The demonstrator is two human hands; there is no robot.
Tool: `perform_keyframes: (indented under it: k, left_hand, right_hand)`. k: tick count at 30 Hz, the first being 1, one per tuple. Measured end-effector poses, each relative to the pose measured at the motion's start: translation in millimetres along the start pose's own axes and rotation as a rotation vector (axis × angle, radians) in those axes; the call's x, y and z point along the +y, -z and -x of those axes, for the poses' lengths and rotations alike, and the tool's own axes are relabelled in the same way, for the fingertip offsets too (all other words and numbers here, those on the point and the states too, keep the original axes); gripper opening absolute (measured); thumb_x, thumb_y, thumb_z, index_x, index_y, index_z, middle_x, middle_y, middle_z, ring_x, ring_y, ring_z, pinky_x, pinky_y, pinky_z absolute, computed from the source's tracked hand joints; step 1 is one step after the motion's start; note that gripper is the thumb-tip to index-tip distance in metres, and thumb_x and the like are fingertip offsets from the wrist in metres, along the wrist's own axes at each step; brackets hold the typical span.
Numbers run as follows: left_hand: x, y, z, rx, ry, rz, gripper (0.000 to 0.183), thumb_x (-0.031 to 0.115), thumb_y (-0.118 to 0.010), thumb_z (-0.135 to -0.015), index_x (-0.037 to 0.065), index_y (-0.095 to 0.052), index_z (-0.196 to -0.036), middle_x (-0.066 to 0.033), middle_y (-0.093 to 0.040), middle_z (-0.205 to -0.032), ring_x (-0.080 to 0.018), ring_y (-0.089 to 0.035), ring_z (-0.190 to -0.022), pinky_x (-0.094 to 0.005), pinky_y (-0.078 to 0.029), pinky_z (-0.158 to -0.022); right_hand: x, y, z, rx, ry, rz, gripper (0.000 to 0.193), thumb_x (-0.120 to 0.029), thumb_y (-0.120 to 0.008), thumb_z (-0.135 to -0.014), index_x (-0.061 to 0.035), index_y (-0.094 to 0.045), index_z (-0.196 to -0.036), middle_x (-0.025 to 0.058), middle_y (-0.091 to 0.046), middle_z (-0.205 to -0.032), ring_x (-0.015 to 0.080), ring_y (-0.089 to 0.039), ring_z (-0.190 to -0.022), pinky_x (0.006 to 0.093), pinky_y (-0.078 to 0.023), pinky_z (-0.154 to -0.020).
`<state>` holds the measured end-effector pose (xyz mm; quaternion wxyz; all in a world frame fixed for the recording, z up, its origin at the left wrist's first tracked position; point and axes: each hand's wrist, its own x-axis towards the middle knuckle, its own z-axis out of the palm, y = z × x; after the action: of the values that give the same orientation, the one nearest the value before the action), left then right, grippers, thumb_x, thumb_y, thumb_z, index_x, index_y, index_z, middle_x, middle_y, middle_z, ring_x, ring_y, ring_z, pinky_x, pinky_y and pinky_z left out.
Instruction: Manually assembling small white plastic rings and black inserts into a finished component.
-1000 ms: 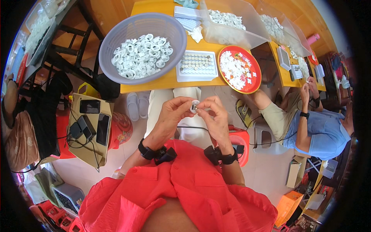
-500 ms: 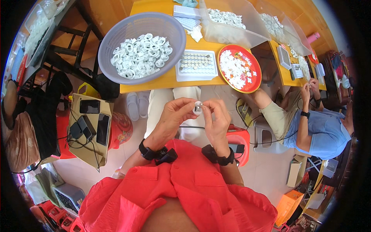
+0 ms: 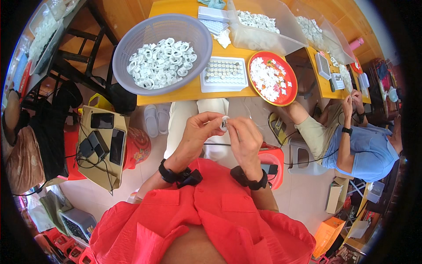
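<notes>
A small round white plastic part [image 3: 223, 123] with a dark slot is pinched between the thumb and fingers of my left hand [image 3: 198, 133], above my lap. My right hand [image 3: 245, 137] is closed, its thumb and fingertips pressed together against the part's right side. Whatever those fingertips hold is too small and covered to make out. Beyond my hands, a grey-purple basket [image 3: 122, 53] holds many similar white parts. Beside it stands a white tray [image 3: 224, 85] with rows of small round metallic pieces. Small white pieces lie heaped in a round red tray [image 3: 292, 94] farther right.
The yellow table [image 3: 176, 97] ends just past my knees. Clear plastic bins [image 3: 263, 42] with white parts stand at the back right. A co-worker in a blue shirt [image 3: 367, 152] sits at right. Phones and cables lie on a cardboard box [image 3: 94, 167] at left.
My right fingers have closed in over the white part and now cover more of its right side. A metallic bit visible there before is now hidden. My left hand has barely moved.
</notes>
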<state>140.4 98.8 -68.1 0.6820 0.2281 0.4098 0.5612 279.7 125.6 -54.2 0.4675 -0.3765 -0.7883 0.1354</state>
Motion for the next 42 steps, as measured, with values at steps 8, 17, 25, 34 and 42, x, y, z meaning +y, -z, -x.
perform_keyframes:
  k: [8, 17, 25, 34, 42]
  left_hand:
    - [3, -5, 2, -0.017, -0.048, -0.070, 0.017, 0.011, -0.057, -0.085, 0.002, -0.061, -0.099, -0.0041, -0.062, -0.086, -0.0086, -0.058, -0.070, -0.0214, -0.049, -0.066]
    - [2, -1, 0, 0.016, -0.090, -0.120, 0.016, 0.011, -0.057, -0.085, 0.002, -0.062, -0.097, -0.0041, -0.062, -0.087, -0.0082, -0.058, -0.072, -0.0215, -0.049, -0.066]
    - [3, -2, -1, 0.008, -0.067, -0.071, 0.016, 0.011, -0.057, -0.085, 0.001, -0.062, -0.097, -0.0043, -0.062, -0.087, -0.0085, -0.058, -0.074, -0.0218, -0.049, -0.067]
    - [4, -1, -1, 0.013, -0.062, -0.076, 0.016, 0.011, -0.057, -0.085, 0.001, -0.062, -0.097, -0.0041, -0.062, -0.086, -0.0082, -0.058, -0.072, -0.0214, -0.048, -0.067]
    - [2, 2, -3, -0.002, -0.097, -0.161, 0.017, 0.010, -0.058, -0.084, 0.001, -0.062, -0.097, -0.0036, -0.061, -0.083, -0.0080, -0.056, -0.068, -0.0208, -0.046, -0.064]
  right_hand:
    - [-4, -5, 3, 0.127, -0.016, 0.021, 0.017, 0.009, -0.064, -0.065, 0.0015, -0.060, -0.079, 0.0119, -0.059, -0.075, 0.0263, -0.058, -0.065, 0.0320, -0.047, -0.057]
    - [-2, -9, 6, 0.078, 0.069, 0.081, 0.021, 0.012, -0.062, -0.064, 0.0026, -0.059, -0.083, 0.0130, -0.057, -0.077, 0.0273, -0.057, -0.066, 0.0332, -0.047, -0.058]
    - [-1, -9, 6, 0.058, 0.122, 0.130, 0.025, 0.011, -0.061, -0.063, 0.0028, -0.058, -0.086, 0.0131, -0.056, -0.078, 0.0274, -0.056, -0.067, 0.0336, -0.046, -0.057]
    - [3, -9, 6, 0.029, 0.125, 0.130, 0.023, 0.009, -0.061, -0.064, 0.0018, -0.057, -0.086, 0.0124, -0.056, -0.080, 0.0263, -0.056, -0.067, 0.0329, -0.046, -0.055]
    - [5, -3, 2, -0.102, -0.076, -0.042, 0.016, 0.007, -0.060, -0.070, 0.0014, -0.058, -0.084, 0.0109, -0.054, -0.077, 0.0249, -0.056, -0.068, 0.0309, -0.045, -0.055]
